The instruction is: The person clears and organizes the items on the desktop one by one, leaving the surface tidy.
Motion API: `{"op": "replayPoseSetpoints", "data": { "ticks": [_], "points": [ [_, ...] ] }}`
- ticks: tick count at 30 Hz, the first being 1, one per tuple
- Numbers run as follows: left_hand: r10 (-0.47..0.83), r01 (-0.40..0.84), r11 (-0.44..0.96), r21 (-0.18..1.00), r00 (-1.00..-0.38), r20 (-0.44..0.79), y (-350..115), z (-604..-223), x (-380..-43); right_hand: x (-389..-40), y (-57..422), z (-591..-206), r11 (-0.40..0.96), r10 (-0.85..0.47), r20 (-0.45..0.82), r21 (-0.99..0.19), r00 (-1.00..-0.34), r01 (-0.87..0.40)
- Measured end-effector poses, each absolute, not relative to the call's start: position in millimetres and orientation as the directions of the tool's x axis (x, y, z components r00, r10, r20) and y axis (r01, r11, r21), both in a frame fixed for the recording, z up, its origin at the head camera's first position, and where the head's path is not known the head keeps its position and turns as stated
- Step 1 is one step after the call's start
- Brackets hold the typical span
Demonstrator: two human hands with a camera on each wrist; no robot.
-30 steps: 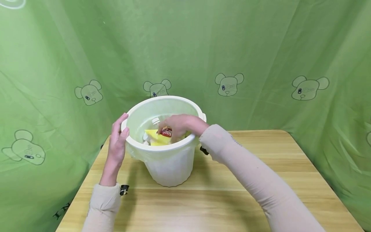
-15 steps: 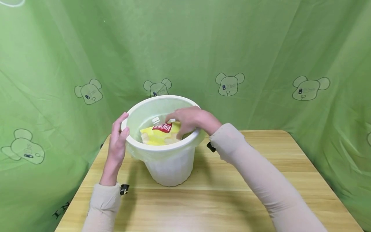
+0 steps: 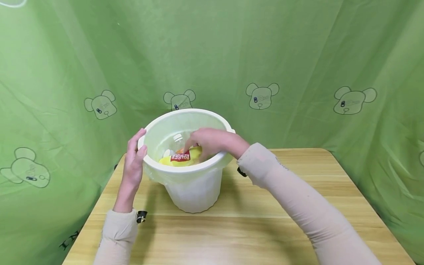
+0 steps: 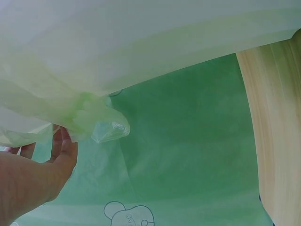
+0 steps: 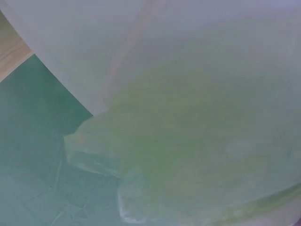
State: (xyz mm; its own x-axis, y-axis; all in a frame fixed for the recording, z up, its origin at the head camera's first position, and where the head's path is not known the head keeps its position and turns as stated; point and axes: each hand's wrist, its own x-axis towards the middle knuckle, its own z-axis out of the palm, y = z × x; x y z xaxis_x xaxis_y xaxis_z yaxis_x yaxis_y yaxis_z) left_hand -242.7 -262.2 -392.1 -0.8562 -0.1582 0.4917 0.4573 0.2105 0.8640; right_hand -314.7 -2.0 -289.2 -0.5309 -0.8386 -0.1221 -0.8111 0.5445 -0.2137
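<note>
A white bin (image 3: 195, 191) stands on the wooden table, lined with a thin pale green plastic bag (image 4: 89, 117) that hangs over its rim. My left hand (image 3: 133, 165) holds the rim at the left, thumb and fingers around it. My right hand (image 3: 216, 141) reaches over the right rim into the bin. Its curled fingers are at a yellow Lay's chip bag (image 3: 180, 159) with a red label, lying near the top of the contents. A clear plastic bottle with a white cap (image 3: 177, 137) leans behind the chip bag. The right wrist view shows only the bin's outside and the liner (image 5: 164, 132).
The wooden table (image 3: 281, 206) extends to both sides of the bin. A green curtain (image 3: 212, 55) with bear-head drawings hangs behind and at the sides. Something white (image 3: 168, 152) and a bit of orange show inside the bin beside the chip bag.
My right hand rose toward the right rim with the chip bag turning up more into view, then went lower into the bin again, the bag sinking with it. The left hand stayed on the rim.
</note>
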Motion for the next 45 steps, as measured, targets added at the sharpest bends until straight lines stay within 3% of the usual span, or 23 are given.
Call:
{"op": "replayPoseSetpoints", "data": {
  "ticks": [4, 9, 18, 29, 34, 45],
  "points": [
    [-0.16, 0.453, 0.205, 0.868, -0.859, 0.486, -263, -392, -242, -317, -1, -289, 0.545, -0.837, -0.222, -0.245, -0.5, -0.802],
    [-0.157, 0.461, 0.203, 0.864, -0.856, 0.493, -263, -393, -243, -318, 1, -286, 0.611, -0.79, -0.261, -0.255, -0.555, -0.749],
    [-0.156, 0.467, 0.205, 0.86, -0.852, 0.499, -261, -392, -244, -321, 6, -283, 0.67, -0.741, -0.098, -0.161, -0.664, -0.724],
    [-0.164, 0.471, 0.226, 0.853, -0.845, 0.51, -264, -392, -245, -318, 16, -271, 0.708, -0.697, -0.013, -0.173, -0.717, -0.685],
    [-0.16, 0.469, 0.22, 0.855, -0.847, 0.506, -264, -391, -245, -322, 18, -275, 0.688, -0.715, -0.027, -0.209, -0.699, -0.695],
    [-0.16, 0.468, 0.209, 0.859, -0.85, 0.502, -263, -392, -244, -331, 11, -282, 0.57, -0.815, -0.083, -0.288, -0.573, -0.769]
  ]
}}
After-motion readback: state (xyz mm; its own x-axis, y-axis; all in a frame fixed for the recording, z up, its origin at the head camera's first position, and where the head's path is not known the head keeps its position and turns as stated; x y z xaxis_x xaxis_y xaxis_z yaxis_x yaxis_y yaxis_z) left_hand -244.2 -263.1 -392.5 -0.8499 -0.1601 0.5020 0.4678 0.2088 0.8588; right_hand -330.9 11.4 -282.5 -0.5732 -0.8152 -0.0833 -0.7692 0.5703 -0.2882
